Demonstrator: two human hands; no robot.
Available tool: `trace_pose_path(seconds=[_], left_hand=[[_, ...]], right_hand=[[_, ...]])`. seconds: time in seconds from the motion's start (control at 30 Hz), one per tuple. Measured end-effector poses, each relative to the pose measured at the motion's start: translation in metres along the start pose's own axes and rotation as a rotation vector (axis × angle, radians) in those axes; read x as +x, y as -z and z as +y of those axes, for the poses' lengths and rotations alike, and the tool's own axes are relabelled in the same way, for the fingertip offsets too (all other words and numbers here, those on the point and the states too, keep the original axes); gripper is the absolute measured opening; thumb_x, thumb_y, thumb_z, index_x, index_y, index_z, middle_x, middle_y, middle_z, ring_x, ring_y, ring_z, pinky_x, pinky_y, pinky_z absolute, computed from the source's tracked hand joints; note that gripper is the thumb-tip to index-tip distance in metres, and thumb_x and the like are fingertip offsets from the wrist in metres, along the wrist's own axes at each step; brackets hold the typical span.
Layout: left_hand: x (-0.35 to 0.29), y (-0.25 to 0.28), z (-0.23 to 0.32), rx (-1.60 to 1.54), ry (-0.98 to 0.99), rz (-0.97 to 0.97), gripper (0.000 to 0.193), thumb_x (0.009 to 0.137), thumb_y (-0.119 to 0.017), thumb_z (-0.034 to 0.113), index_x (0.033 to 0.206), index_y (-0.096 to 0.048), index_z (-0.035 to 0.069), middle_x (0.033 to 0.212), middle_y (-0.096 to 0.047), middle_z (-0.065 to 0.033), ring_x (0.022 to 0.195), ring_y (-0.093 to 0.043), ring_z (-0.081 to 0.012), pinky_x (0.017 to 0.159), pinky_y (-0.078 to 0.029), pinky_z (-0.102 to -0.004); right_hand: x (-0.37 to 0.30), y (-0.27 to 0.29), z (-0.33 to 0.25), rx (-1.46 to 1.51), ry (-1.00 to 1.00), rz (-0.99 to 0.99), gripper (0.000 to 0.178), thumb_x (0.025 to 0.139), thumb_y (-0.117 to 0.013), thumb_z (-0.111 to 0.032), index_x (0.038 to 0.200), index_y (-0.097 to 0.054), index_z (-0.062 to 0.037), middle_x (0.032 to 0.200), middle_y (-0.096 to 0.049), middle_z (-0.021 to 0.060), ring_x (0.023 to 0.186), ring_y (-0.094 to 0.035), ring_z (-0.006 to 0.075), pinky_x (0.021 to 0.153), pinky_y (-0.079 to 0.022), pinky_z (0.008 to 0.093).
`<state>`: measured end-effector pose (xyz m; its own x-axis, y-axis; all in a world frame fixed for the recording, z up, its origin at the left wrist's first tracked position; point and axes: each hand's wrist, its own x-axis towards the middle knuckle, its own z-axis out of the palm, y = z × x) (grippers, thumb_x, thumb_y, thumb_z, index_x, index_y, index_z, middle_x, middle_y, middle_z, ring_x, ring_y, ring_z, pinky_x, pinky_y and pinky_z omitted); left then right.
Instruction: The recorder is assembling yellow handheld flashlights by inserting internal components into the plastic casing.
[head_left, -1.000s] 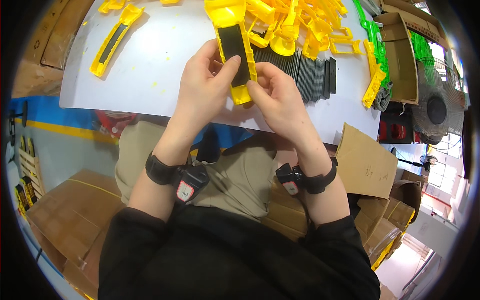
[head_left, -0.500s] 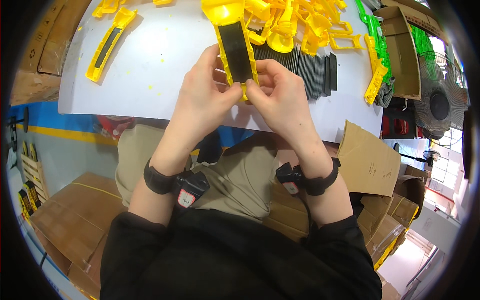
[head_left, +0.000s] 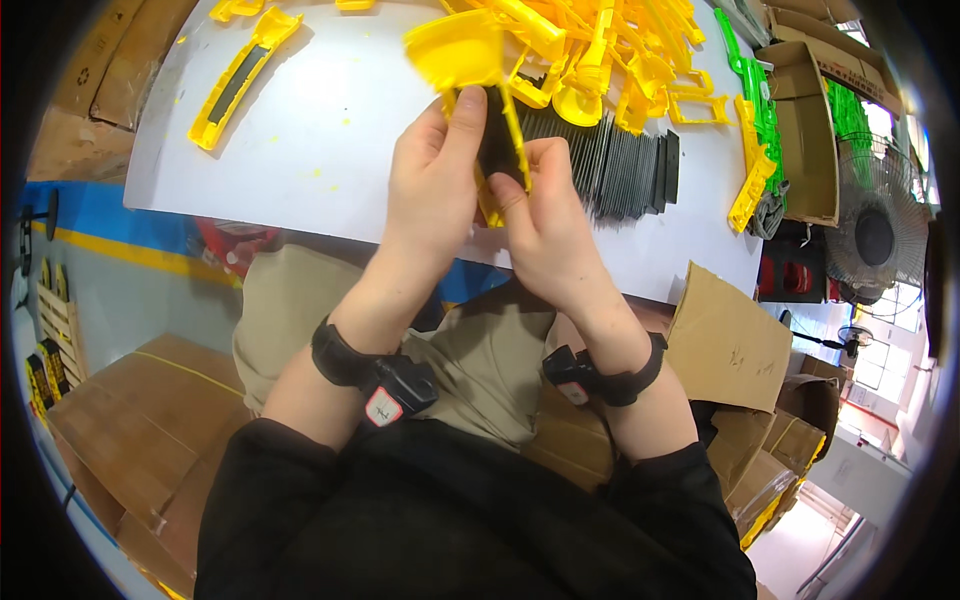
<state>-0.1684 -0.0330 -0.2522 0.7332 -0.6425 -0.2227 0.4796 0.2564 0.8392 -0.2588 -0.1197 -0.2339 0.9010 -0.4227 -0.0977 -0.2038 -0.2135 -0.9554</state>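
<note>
Both of my hands hold one yellow plastic part [head_left: 455, 52] over the near side of the white table. It has a wide, scooped far end and a narrow body with a black strip [head_left: 499, 140] lying inside. My left hand [head_left: 437, 170] grips its left side, with the thumb pressed on the upper end of the strip. Around the right side and lower end close the fingers of my right hand [head_left: 548, 215], its thumb on the strip's lower end. Just right of them stands a row of thin black strips [head_left: 615, 165].
A heap of yellow plastic parts [head_left: 640, 70] covers the table's [head_left: 300, 120] far middle. Another yellow part with a black strip [head_left: 240, 85] lies at left. Green parts [head_left: 757, 100], an open cardboard box [head_left: 805, 130] and a fan [head_left: 872, 235] are at right. A cardboard flap [head_left: 730, 340] rises beside my right forearm.
My left thumb has moved from the strip's lower end up to its upper end. The yellow part has tilted and shifted slightly right and nearer.
</note>
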Motion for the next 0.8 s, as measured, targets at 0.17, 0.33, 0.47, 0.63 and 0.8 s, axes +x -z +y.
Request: trace_pose_path(seconds=[0.17, 0.33, 0.47, 0.63, 0.8], left_hand=[[-0.003, -0.016, 0.001, -0.173, -0.046, 0.144, 0.031, 0.097, -0.050, 0.034, 0.098, -0.058, 0.004, 0.081, -0.058, 0.0018, 0.068, -0.051, -0.0040, 0.058, -0.042, -0.0195], [-0.003, -0.009, 0.002, -0.215, -0.048, 0.116, 0.032, 0.096, -0.050, 0.036, 0.095, -0.058, 0.004, 0.079, -0.057, 0.0017, 0.065, -0.051, -0.0041, 0.055, -0.040, -0.0191], [-0.003, -0.015, 0.008, -0.211, -0.076, 0.103, 0.032, 0.096, -0.051, 0.037, 0.094, -0.057, 0.005, 0.075, -0.056, 0.0022, 0.059, -0.049, -0.0033, 0.049, -0.037, -0.0183], [-0.004, -0.011, 0.009, -0.029, -0.033, 0.112, 0.045, 0.095, -0.043, 0.051, 0.081, -0.054, 0.010, 0.066, -0.055, 0.0002, 0.050, -0.047, -0.0051, 0.041, -0.032, -0.0200], [-0.006, -0.010, 0.011, -0.104, -0.027, 0.008, 0.037, 0.094, -0.051, 0.044, 0.092, -0.056, 0.007, 0.074, -0.055, 0.0026, 0.058, -0.048, -0.0028, 0.045, -0.034, -0.0174]], right_hand=[[0.005, -0.006, 0.020, -0.170, 0.201, -0.007, 0.024, 0.092, -0.047, -0.001, 0.108, -0.030, 0.0006, 0.083, -0.057, 0.0142, 0.074, -0.060, 0.0201, 0.067, -0.047, 0.0298], [0.005, -0.007, 0.008, -0.069, 0.148, -0.026, 0.025, 0.091, -0.047, 0.001, 0.107, -0.028, 0.0009, 0.079, -0.060, 0.0171, 0.068, -0.063, 0.0216, 0.061, -0.049, 0.0298], [0.004, -0.010, 0.004, -0.062, 0.146, 0.032, 0.022, 0.089, -0.048, 0.002, 0.104, -0.032, 0.0010, 0.079, -0.061, 0.0163, 0.067, -0.064, 0.0205, 0.059, -0.049, 0.0301], [0.006, -0.009, 0.002, 0.024, 0.089, 0.019, 0.020, 0.089, -0.047, 0.003, 0.102, -0.032, 0.0012, 0.079, -0.061, 0.0153, 0.067, -0.064, 0.0200, 0.058, -0.050, 0.0304], [0.007, -0.009, 0.012, -0.067, 0.265, 0.047, 0.021, 0.090, -0.047, 0.002, 0.103, -0.031, 0.0016, 0.079, -0.058, 0.0154, 0.066, -0.062, 0.0222, 0.058, -0.049, 0.0322]])
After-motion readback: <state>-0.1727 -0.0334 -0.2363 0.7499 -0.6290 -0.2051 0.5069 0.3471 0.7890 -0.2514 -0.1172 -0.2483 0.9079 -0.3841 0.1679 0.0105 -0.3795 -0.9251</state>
